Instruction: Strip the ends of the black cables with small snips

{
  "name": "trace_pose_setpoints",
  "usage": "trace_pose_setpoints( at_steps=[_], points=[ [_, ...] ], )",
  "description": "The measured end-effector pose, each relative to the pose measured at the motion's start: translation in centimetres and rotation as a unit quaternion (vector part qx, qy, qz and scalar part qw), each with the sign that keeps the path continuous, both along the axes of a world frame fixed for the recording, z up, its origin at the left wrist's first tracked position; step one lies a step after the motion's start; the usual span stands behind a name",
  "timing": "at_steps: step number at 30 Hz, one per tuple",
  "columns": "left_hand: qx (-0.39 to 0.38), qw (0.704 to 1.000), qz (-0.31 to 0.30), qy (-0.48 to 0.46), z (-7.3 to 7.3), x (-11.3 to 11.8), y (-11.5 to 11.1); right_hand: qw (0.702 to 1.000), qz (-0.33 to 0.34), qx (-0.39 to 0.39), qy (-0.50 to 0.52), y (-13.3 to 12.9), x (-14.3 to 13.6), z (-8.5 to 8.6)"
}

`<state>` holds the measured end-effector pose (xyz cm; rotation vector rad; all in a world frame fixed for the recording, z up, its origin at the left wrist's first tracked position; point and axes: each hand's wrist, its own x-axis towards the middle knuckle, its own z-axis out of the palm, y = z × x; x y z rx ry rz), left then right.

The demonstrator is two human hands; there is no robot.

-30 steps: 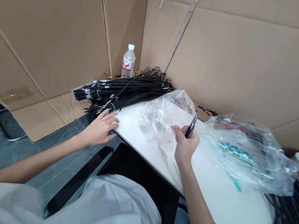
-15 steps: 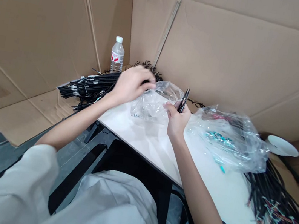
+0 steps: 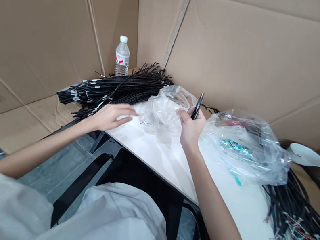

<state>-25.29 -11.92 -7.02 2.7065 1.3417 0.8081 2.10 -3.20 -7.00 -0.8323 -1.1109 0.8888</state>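
My left hand point(image 3: 113, 116) is open, with its fingers stretched and its thumb apart, at the table's left edge. It holds nothing and is just in front of a big bundle of black cables point(image 3: 123, 85) with white labels. Black tweezers point(image 3: 198, 106) stick up out of my right hand point(image 3: 192, 127), which is closed round them over the middle of the table. Beside that hand, on its left, lies a crumpled clear plastic bag point(image 3: 163, 110); whether the fingers touch it I cannot tell.
Another clear bag point(image 3: 266, 162) with teal and red parts lies on the right of the white table point(image 3: 165, 162). Beyond it are a white bowl point(image 3: 307, 155) and black cables with coloured wire ends point(image 3: 292, 224). A water bottle point(image 3: 122, 58) stands behind the bundle, by cardboard walls point(image 3: 236, 47).
My left hand has drawn back from above the cable bundle and bag, moving left and toward me, uncovering the cables. My right hand stays nearly still with the tweezers.
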Motion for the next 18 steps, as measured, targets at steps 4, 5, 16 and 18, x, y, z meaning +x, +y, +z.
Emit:
trace_pose_setpoints(
  at_steps=[4,5,16,18],
  points=[
    [-0.071,0.995,-0.022,0.063,-3.7,-2.6,-3.4,0.999,0.0,0.032,0.003,1.1,-0.7,0.6],
    [-0.07,0.995,-0.026,0.069,-4.3,-2.6,-3.9,0.999,-0.001,0.039,-0.002,1.5,-0.9,0.7],
    [0.103,0.994,-0.007,0.037,-7.9,-1.3,-5.6,0.998,0.002,0.065,-0.027,3.2,-1.3,0.7],
    [0.136,0.99,-0.01,0.02,-8.0,-1.3,-5.8,0.998,0.006,0.057,-0.022,2.9,-1.0,0.6]
  ],
)
